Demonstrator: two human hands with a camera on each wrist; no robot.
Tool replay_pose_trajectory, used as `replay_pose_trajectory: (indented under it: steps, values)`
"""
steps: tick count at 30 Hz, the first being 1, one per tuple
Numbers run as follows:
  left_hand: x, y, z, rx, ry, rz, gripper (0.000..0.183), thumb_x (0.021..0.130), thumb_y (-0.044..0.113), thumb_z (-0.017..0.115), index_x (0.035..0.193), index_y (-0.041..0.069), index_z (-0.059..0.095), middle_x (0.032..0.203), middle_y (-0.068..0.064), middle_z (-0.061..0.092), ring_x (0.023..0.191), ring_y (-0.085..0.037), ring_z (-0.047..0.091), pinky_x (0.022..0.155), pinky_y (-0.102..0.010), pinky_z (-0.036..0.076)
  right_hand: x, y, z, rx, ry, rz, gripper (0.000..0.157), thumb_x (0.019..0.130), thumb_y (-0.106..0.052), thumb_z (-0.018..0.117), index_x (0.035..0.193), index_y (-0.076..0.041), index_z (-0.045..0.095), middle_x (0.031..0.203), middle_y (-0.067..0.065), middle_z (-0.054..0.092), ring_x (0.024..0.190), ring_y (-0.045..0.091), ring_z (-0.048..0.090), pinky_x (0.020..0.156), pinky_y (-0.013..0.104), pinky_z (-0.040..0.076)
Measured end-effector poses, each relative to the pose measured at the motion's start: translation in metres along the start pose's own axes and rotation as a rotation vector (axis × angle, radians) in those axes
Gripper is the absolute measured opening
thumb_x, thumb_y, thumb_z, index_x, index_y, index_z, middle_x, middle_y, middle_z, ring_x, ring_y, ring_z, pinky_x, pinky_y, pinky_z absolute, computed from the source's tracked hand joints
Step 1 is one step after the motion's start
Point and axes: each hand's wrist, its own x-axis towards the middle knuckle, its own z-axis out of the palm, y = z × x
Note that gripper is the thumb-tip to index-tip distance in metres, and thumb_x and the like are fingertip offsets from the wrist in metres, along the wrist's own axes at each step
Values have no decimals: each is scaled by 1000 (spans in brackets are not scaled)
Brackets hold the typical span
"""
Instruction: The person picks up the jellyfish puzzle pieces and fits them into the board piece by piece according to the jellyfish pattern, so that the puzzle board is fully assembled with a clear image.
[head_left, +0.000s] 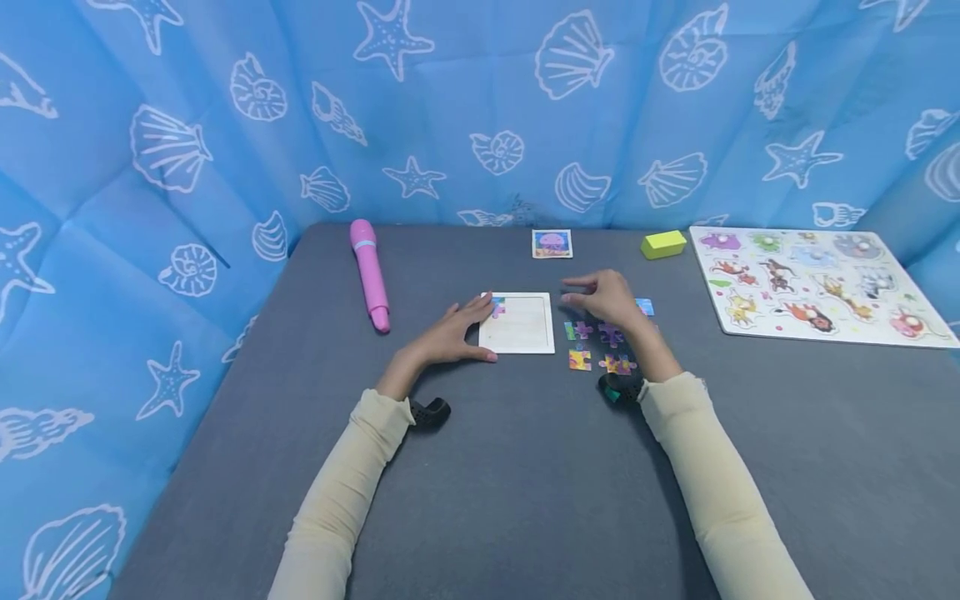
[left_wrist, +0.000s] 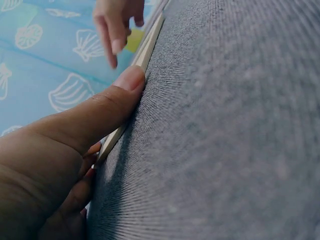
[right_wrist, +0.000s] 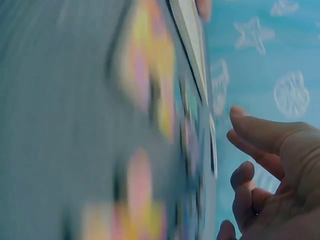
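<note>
Care seems wise: as the left hand (head_left: 457, 332) grips the square, pale wooden tray (head_left: 525, 332), the right hand (head_left: 606, 298) (empty, narrowly spread) should pinch colourful jigsaw pieces (head_left: 580, 360) beside that tray by their edges.

Two hands (head_left: 453, 335) (head_left: 606, 298); one each: tray (head_left: 525, 332), card (head_left: 552, 244), block (head_left: 663, 245), pink stick (head_left: 371, 275), board (head_left: 862, 332).

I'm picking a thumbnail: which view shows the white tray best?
The head view: the white tray is nearly whole, inside visible. Left wrist shows only its thin edge; right wrist, part of one side.
</note>
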Motion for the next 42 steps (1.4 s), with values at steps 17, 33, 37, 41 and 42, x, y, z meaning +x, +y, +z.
replay_pose_trajectory:
  steps: [17,33,37,41,42]
  values:
    - [-1,1,-1,10,-12,0,93,80,45,67,148,13,13,156,-1,6,144,-16,4,116,-46,-1,-22,49,-41,-38,-82,80,37,82,-20,69,116,-4,63,79,11,49,71,20,34,61,31,30]
    - [-1,1,-2,4,-23,-7,89,83,44,64,148,12,12,156,-1,5,144,-16,2,116,-46,-2,-18,37,-32,-54,-77,75,37,84,-23,67,114,-1,64,85,14,48,74,22,37,62,31,29]
    - [-1,1,-1,1,-24,-21,90,83,45,64,148,13,12,156,0,4,144,-15,2,116,-45,-2,-9,22,-18,-68,-46,19,37,83,-24,68,112,-2,66,87,17,51,75,23,39,64,31,31]
    - [-1,1,-1,10,-29,-19,89,83,46,62,148,13,11,156,1,3,144,-15,1,116,-45,-2,1,4,1,-54,-41,-22,34,82,-23,70,110,-3,68,84,14,52,73,21,38,63,31,31]
    - [-1,1,-1,18,-31,-14,89,84,46,62,148,13,10,156,0,2,144,-15,1,116,-46,-2,3,-1,5,-41,-42,-32,34,81,-23,71,109,-3,68,81,12,52,71,20,38,62,30,31]
